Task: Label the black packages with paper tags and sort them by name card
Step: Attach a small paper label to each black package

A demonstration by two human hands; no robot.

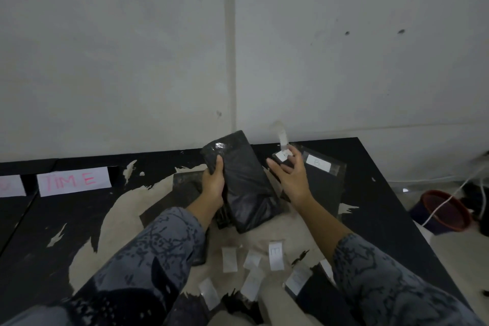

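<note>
Left hand [214, 182] grips black package [242, 182] by its left edge, tilted up off the table [383, 193]. Right hand [287, 174] just right of it, fingertips pinching a paper tag [283, 155] with clear tape strip [281, 135] sticking up, blurred; tag letter unreadable. Beyond right hand, a flat package with a tag [318, 163], letter faint. Near the wrists lie loose tags [276, 255], one reading E, others blurred. Far left of left hand, name card [74, 180] reads TIME; another card cut off at frame edge.
</note>
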